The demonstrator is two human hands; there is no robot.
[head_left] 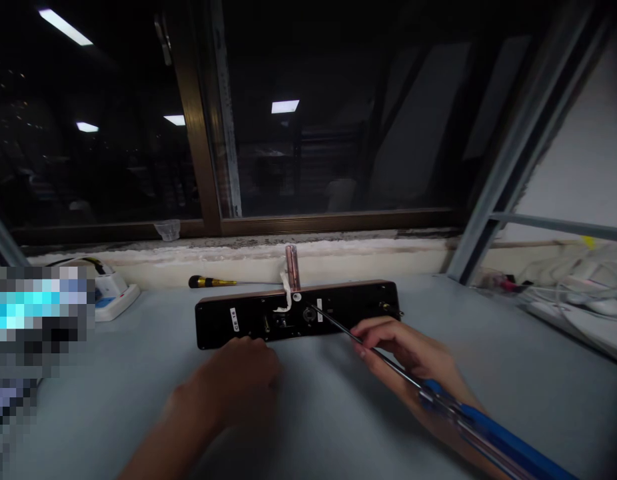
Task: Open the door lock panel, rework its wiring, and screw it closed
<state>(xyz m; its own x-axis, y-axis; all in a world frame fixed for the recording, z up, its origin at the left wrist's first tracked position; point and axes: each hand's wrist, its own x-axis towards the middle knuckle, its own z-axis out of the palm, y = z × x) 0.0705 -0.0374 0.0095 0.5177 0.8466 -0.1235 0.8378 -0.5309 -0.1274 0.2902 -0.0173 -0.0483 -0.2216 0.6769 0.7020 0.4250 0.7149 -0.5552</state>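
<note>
A long black panel (258,320) with a copper-coloured edge lies across the grey-blue table, bearing white labels, one of which starts with CE. A copper-coloured cylinder (292,268) sticks up behind its middle, with a white strip (287,293) hanging beside it. My right hand (403,353) is closed around the thin shaft of a long screwdriver (388,363), whose blue handle runs off to the lower right. The tip points at the panel near its centre; contact is unclear. At the panel's front edge, my left hand (228,383) is curled, its fingertips hidden beneath.
Behind the panel lies a black-and-yellow screwdriver (213,282). A white power strip (117,301) is at the left beside a blurred-out area. White cables (583,287) tangle on the right. A clear plastic cup (168,230) sits by the dark window; a metal frame post (481,220) rises at right.
</note>
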